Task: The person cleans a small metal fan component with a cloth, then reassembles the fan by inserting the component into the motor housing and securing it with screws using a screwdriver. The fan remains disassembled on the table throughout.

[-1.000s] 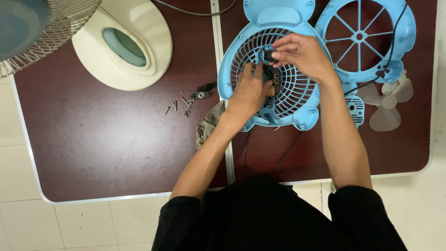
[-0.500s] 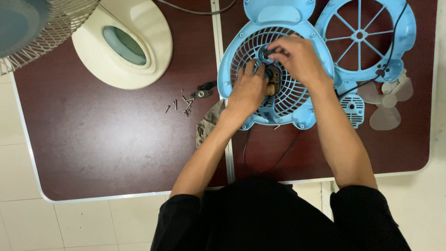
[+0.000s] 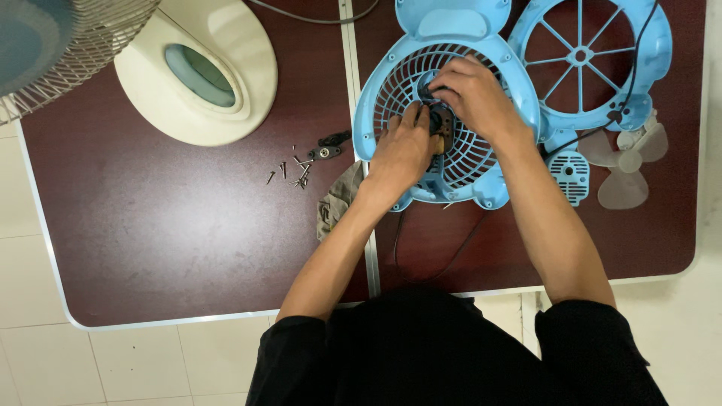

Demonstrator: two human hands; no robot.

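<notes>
Loose screws [image 3: 292, 173], rag [image 3: 337, 201], spare grille [image 3: 594, 60]

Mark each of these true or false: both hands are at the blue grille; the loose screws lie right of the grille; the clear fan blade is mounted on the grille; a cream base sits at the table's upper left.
1. Both hands are at the blue grille. True: the left hand and right hand meet at its centre.
2. The screws lie right of the grille. False: they lie left of it.
3. The clear fan blade is mounted on the grille. False: it lies loose on the table, far right.
4. A cream base sits upper left. True.
</notes>
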